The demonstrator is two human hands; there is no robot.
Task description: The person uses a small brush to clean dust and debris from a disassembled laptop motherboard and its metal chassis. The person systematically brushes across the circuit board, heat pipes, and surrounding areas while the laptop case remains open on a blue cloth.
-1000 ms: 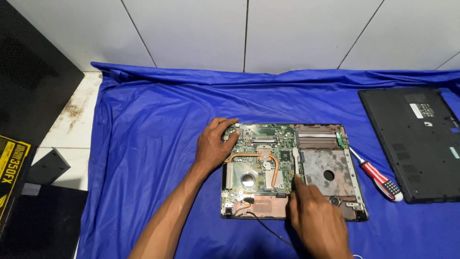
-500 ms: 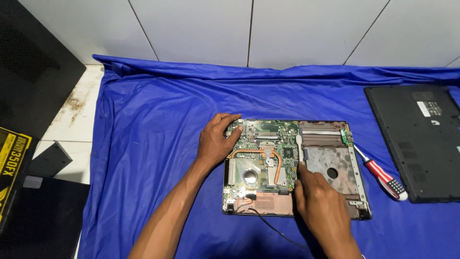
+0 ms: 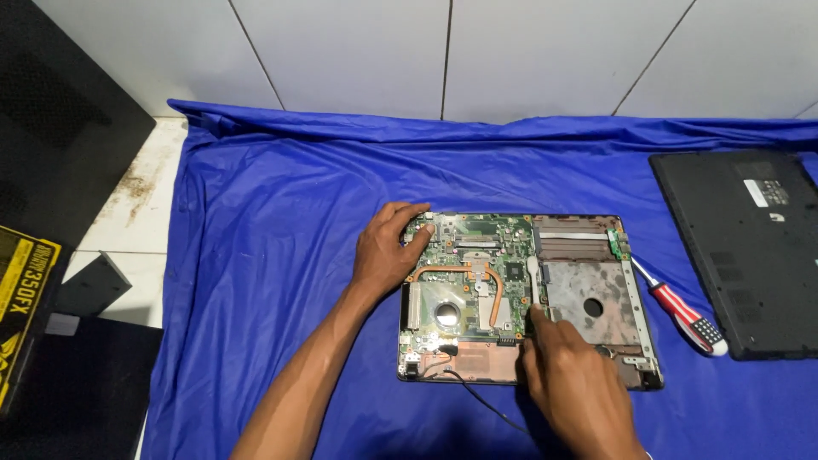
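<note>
While the left hand (image 3: pixel 388 251) rests with spread fingers on the top-left corner of an opened laptop base (image 3: pixel 524 298), gripping nothing, the right hand (image 3: pixel 575 383) pinches a slim white tool (image 3: pixel 535 285) (standing nearly upright) against the green circuit board (image 3: pixel 473 273). Right of that grip lies a red-handled screwdriver (image 3: pixel 682 311), and beyond it a black cover (image 3: pixel 750 247), all on blue cloth (image 3: pixel 281 255).

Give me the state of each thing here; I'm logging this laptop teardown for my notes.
Laptop chassis: opened, green motherboard and copper heat pipe exposed.
Black bottom cover: removed, lying flat at right.
Screwdriver: lying unused on blue cloth.
Left hand: resting on motherboard's top left corner.
Right hand: fingertip pressing a grey strip beside the board.
</note>
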